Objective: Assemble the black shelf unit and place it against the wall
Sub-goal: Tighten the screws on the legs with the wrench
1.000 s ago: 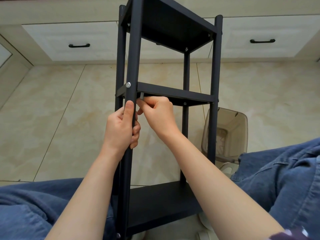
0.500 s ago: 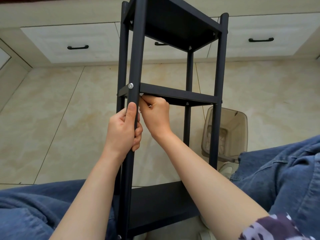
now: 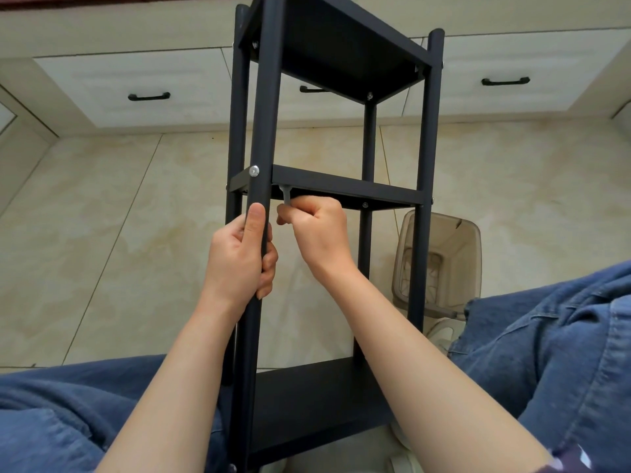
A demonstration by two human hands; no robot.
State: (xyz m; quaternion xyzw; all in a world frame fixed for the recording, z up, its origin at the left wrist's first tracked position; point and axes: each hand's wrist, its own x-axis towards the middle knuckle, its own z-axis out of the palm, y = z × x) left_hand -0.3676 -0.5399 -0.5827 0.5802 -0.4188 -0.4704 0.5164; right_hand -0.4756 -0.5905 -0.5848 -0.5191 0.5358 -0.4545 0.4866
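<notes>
The left hand [image 3: 239, 257] wraps around the front post [image 3: 263, 114] of the black shelf unit [image 3: 341, 52], which is between the knees [image 3: 553, 336], its top and feet cut off. The right hand [image 3: 319, 233] pinches a small grey key [image 3: 286, 197] under the middle shelf [image 3: 345, 189], the tip hidden. A bin [image 3: 454, 254] behind is half covered.

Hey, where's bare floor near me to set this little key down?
Widest free patch: tiled floor left of the shelf unit, bordered by the drawers and your left leg. A smaller one lies right of the clear bin. Crowded: under the middle shelf, where the right hand holds the grey key beside the left hand gripping the front post.
</notes>
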